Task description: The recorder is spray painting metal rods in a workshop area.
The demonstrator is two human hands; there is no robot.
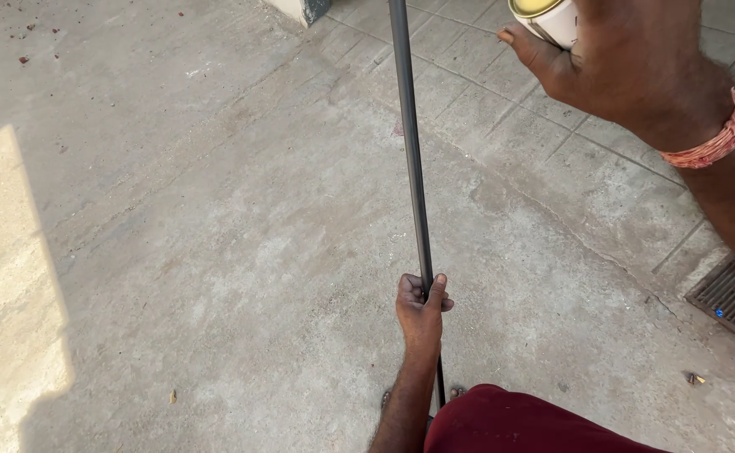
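A drain grate point(729, 295) sits at the concrete floor's point(216, 252) right edge — left hand point(422, 309) fisted round a dark rod point(409, 143), right hand point(627, 59) clasping a white can point(548, 18) above

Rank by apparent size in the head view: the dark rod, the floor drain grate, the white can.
1. Dark rod, spanning nearly the whole frame, left hand gripping it.
2 and 3. Drain grate and white can in right hand: unsure, the can is cropped and closer.

Left hand point(422, 306) low, fingers point(415, 289) curled tight; right hand point(627, 63) raised, fingers hidden, thumb out.
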